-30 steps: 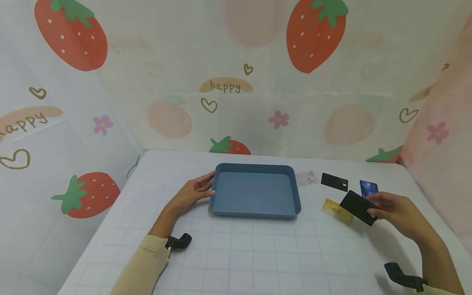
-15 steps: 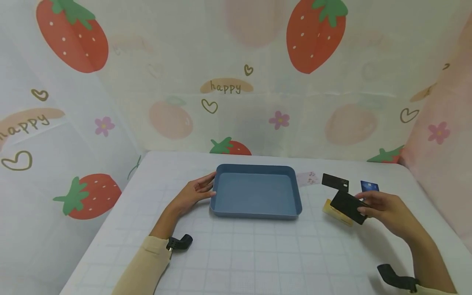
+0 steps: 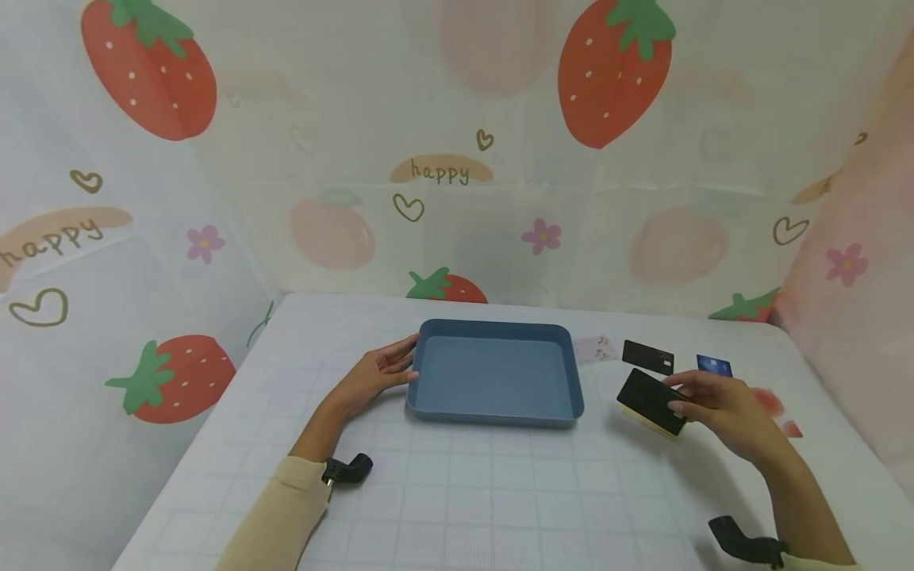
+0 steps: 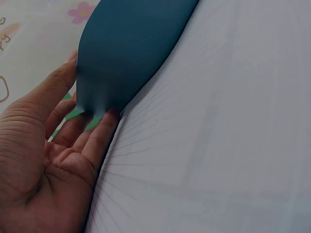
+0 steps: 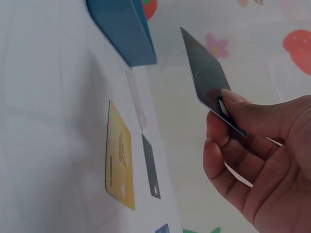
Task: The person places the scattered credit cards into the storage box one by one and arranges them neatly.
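From here, right hand (image 3: 724, 408) pinches raised black card (image 3: 646, 398) by right edge only, could slip onto gold card (image 5: 120, 158); left hand (image 3: 371, 377), fingers loosely apart, just touches tray (image 3: 500, 377)

Left of your right hand (image 3: 721, 408), which holds a black card (image 3: 646, 400) over the yellow card (image 5: 120, 155), you have open air up to the tray (image 3: 500, 373), whose raised right wall bars a low pass. You can cross above the flat dark card (image 3: 647, 357). Your left hand (image 3: 374, 373) blocks the tray's left end; the tabletop (image 3: 500, 492) nearer you leaves wide room
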The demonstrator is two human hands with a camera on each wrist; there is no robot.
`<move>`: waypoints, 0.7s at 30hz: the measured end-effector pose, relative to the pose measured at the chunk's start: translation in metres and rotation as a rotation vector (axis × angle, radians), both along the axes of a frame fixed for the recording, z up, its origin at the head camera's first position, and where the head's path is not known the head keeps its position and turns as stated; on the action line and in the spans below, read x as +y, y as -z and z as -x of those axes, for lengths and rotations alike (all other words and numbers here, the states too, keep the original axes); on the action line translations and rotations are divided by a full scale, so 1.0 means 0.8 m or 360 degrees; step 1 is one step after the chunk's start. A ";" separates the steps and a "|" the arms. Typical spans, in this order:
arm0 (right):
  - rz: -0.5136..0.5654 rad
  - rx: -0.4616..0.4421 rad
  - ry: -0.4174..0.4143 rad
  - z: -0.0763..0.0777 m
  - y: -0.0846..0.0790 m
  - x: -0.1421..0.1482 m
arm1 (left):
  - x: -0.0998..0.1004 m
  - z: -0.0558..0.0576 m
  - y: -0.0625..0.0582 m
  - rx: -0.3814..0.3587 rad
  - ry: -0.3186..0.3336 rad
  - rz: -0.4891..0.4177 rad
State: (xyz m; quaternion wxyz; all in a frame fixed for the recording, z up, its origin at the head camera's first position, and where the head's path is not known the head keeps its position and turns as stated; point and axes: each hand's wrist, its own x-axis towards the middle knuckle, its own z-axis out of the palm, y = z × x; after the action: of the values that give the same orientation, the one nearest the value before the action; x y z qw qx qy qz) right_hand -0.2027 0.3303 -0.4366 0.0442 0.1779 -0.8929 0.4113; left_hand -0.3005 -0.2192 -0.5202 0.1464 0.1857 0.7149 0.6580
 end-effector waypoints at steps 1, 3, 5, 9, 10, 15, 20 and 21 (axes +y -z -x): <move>-0.0013 0.0002 -0.0003 0.001 -0.001 -0.002 | 0.000 0.000 0.000 0.0001 -0.0002 0.0006; -0.0038 0.0013 -0.0007 0.002 -0.003 -0.007 | 0.000 0.000 0.000 0.0001 -0.0002 0.0008; -0.0060 0.0029 -0.0003 0.003 -0.005 -0.012 | -0.001 0.000 0.000 0.0010 0.0000 0.0012; -0.0080 0.0046 -0.0002 0.008 -0.011 -0.022 | -0.002 0.000 -0.001 0.0028 0.0007 0.0011; -0.0088 0.0037 -0.0002 0.009 -0.012 -0.024 | -0.002 0.001 -0.001 0.0032 0.0007 0.0012; -0.0095 -0.0005 -0.0011 0.012 -0.016 -0.032 | -0.002 0.001 0.000 0.0034 0.0010 0.0022; -0.0071 -0.0051 -0.0028 0.015 -0.020 -0.041 | -0.001 -0.001 0.000 0.0019 0.0007 0.0019; -0.0077 -0.0052 -0.0029 0.016 -0.021 -0.043 | 0.000 -0.001 0.000 0.0016 0.0005 0.0020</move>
State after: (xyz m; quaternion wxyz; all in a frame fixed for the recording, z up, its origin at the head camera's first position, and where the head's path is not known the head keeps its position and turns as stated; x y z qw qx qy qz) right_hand -0.2153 0.2961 -0.4201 0.0217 0.1804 -0.9014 0.3929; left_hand -0.2996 -0.2196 -0.5198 0.1449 0.1892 0.7195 0.6523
